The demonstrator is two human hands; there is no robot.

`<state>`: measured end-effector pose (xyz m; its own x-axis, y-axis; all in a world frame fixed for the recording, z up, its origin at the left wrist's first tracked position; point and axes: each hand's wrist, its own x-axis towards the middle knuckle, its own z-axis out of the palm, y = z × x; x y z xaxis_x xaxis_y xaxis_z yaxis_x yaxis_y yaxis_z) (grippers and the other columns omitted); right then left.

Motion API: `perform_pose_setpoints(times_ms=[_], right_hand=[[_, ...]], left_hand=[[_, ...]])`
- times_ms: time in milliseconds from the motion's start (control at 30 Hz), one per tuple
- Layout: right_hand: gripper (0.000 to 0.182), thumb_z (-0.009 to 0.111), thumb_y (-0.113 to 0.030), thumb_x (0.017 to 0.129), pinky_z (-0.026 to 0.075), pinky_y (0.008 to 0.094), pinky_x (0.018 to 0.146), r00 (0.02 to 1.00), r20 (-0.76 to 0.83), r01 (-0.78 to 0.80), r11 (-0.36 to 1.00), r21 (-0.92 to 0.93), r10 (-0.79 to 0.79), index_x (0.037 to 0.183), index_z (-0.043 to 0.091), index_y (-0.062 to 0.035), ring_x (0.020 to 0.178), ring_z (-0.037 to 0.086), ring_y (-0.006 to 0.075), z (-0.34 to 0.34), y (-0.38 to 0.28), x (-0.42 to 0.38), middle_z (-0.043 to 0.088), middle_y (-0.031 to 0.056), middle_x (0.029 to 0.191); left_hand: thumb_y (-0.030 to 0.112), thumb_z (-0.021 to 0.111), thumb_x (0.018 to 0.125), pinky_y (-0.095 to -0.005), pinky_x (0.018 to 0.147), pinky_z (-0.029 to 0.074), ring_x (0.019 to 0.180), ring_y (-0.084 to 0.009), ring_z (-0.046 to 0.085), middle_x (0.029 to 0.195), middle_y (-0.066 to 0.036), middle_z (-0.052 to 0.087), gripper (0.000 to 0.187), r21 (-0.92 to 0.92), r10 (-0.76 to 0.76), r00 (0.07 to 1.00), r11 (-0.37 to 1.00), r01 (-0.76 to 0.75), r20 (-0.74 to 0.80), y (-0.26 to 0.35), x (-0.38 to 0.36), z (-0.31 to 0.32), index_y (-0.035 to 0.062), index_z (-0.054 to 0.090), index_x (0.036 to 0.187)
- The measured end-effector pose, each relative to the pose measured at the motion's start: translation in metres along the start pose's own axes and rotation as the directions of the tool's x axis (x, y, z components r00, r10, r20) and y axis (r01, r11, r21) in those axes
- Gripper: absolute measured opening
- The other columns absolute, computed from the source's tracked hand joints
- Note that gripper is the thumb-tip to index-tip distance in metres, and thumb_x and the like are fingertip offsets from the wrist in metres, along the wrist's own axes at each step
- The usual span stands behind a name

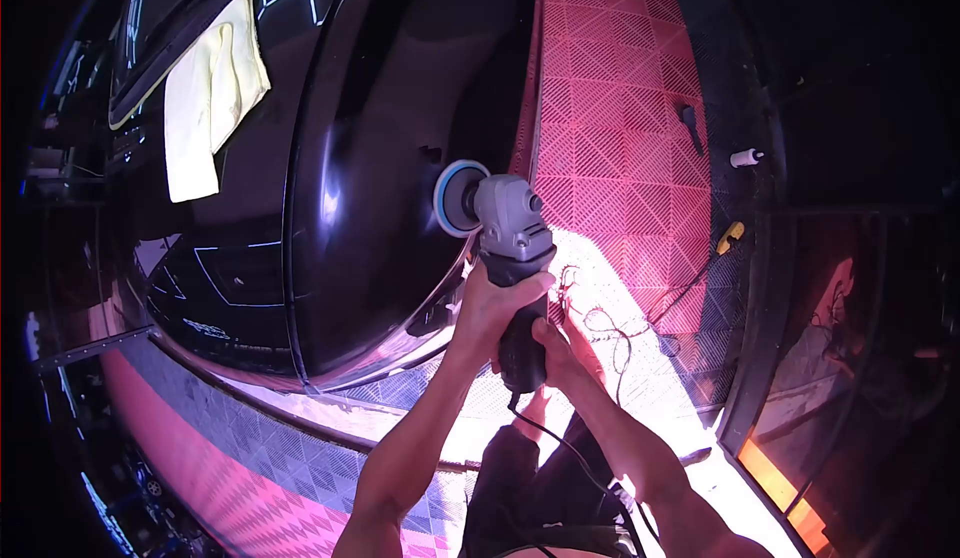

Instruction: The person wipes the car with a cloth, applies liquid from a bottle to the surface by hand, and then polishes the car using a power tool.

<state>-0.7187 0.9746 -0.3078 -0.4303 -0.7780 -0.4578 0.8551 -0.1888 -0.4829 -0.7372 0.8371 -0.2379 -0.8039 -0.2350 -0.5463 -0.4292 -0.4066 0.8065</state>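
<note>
A grey and black power polisher (515, 218) is held in both hands at the centre of the view. My left hand (492, 303) wraps round its black body just behind the grey head. Lower down, my right hand (562, 353) grips the rear part of the body. The round pad (460, 198) with a blue rim is tilted on edge against or very near the glossy dark car panel (375, 218); contact cannot be made out. A black cord (560, 438) runs from the polisher's rear end down between the forearms.
A pale yellow cloth (215, 98) hangs on the car at upper left. Red and grey floor tiles (620, 138) lie to the right, with a loose cord (620, 333), a white bottle (745, 158) and a yellow object (731, 237). Dark glossy panels stand at far right.
</note>
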Motion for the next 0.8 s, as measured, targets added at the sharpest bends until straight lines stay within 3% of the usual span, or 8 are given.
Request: perform_pose_setpoints(times_ms=[133,200,333,433,467,667,767,800], right_hand=[[0.080,0.057,-0.071,0.078,0.056,0.0302,0.062,0.993,0.108,-0.062,0.994,0.088,0.053,0.109,0.053,0.0025,0.071,0.067,0.0210,-0.008,0.009,0.010,0.065,0.0136,0.083],[0.083,0.058,-0.072,0.076,0.056,0.0297,0.064,0.998,0.054,-0.021,1.000,0.003,0.021,0.111,0.052,0.0027,0.071,0.067,0.0203,0.000,0.023,-0.002,0.065,0.0136,0.083],[0.083,0.057,-0.072,0.076,0.054,0.0288,0.058,0.997,-0.073,-0.040,0.998,-0.052,0.037,0.114,0.050,0.0017,0.068,0.066,0.0193,0.016,0.040,-0.024,0.064,0.0131,0.083],[0.083,0.055,-0.074,0.077,0.054,0.0288,0.057,1.000,-0.018,0.009,1.000,0.012,-0.008,0.111,0.053,0.0013,0.067,0.066,0.0193,0.010,0.024,-0.007,0.065,0.0138,0.082],[0.082,0.054,-0.074,0.077,0.054,0.0290,0.057,1.000,-0.020,0.008,1.000,0.009,-0.008,0.110,0.053,0.0014,0.067,0.066,0.0194,0.008,0.016,-0.001,0.065,0.0142,0.081],[0.084,0.056,-0.075,0.074,0.054,0.0294,0.057,1.000,0.016,0.004,1.000,-0.027,-0.003,0.108,0.053,0.0021,0.067,0.066,0.0205,0.010,0.028,-0.004,0.064,0.0138,0.081],[0.087,0.064,-0.072,0.071,0.052,0.0305,0.066,0.991,-0.132,-0.034,0.991,-0.129,0.017,0.112,0.052,0.0035,0.074,0.065,0.0194,0.024,0.058,-0.023,0.064,0.0111,0.083],[0.087,0.064,-0.071,0.071,0.052,0.0305,0.069,0.998,-0.065,-0.030,0.986,-0.161,0.020,0.113,0.052,0.0041,0.079,0.065,0.0188,0.024,0.069,-0.026,0.064,0.0112,0.087]], left_hand=[[0.024,0.075,0.073,-0.0280,0.070,0.047,0.077,-0.0113,0.057,0.089,-0.004,0.062,0.038,0.042,0.047,0.998,0.998,-0.045,-0.036,0.016,-0.003,0.002,0.0031,0.061,0.102],[0.021,0.073,0.074,-0.0276,0.068,0.048,0.077,-0.0123,0.059,0.089,-0.004,0.061,0.039,0.096,-0.056,0.998,0.994,0.060,-0.042,0.001,-0.015,-0.009,0.0031,0.058,0.105],[0.021,0.074,0.072,-0.0295,0.069,0.049,0.077,-0.0130,0.060,0.089,-0.004,0.062,0.037,0.086,-0.038,0.996,0.995,0.045,-0.080,-0.017,-0.033,-0.016,0.0031,0.061,0.103],[0.025,0.078,0.070,-0.0289,0.075,0.048,0.082,-0.0138,0.060,0.093,-0.005,0.064,0.045,0.083,-0.058,0.998,0.995,0.059,-0.009,-0.004,-0.011,-0.010,0.0025,0.061,0.106],[0.026,0.077,0.071,-0.0286,0.074,0.048,0.080,-0.0126,0.059,0.091,-0.005,0.064,0.041,0.125,-0.095,0.994,0.987,0.101,-0.054,0.005,-0.006,-0.006,0.0027,0.061,0.101],[0.024,0.076,0.072,-0.0284,0.073,0.048,0.079,-0.0126,0.059,0.088,-0.004,0.064,0.039,0.086,-0.006,1.000,0.996,0.007,-0.012,0.002,-0.021,-0.015,0.0022,0.061,0.100],[0.021,0.075,0.070,-0.0293,0.072,0.050,0.080,-0.0148,0.061,0.088,-0.007,0.064,0.040,0.044,-0.079,0.997,0.996,0.079,-0.010,-0.030,-0.047,-0.043,0.0007,0.061,0.102],[0.019,0.075,0.069,-0.0301,0.072,0.050,0.080,-0.0162,0.062,0.088,-0.008,0.064,0.042,-0.065,-0.056,0.998,0.996,0.058,0.026,-0.042,-0.055,-0.052,-0.0003,0.060,0.103]])
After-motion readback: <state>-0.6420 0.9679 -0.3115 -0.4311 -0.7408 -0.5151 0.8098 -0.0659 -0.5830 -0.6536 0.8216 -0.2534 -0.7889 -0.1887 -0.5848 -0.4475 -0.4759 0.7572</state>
